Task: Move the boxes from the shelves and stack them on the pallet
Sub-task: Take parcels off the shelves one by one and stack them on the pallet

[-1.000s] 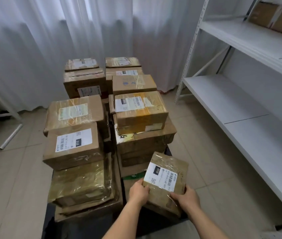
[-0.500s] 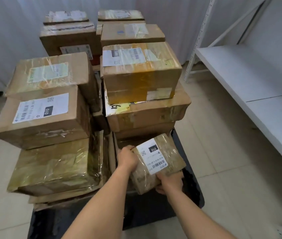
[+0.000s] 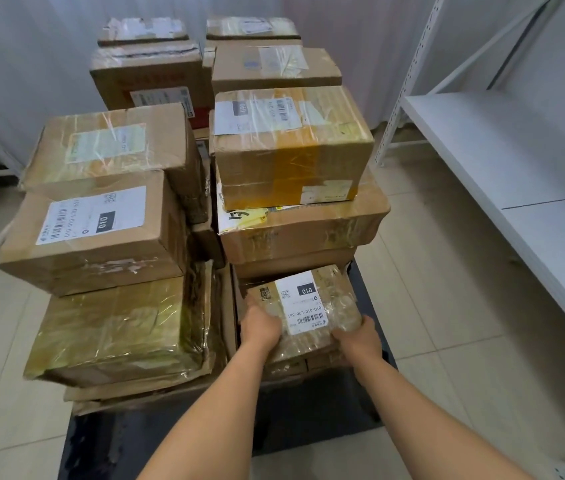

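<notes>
While both hands grip it, the left hand (image 3: 261, 324) on its left edge and the right hand (image 3: 360, 336) curled round its right corner, the small taped box (image 3: 312, 308) sits low on the black pallet (image 3: 308, 410), against the stacked boxes (image 3: 295, 216).

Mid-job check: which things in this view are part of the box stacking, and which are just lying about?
Part of the job:
- small taped box, gripped by left hand and right hand
- stacked boxes
- black pallet
- white shelves, where boxes come from

Just lying about:
- white curtain
- pale tube on the floor at left
</notes>
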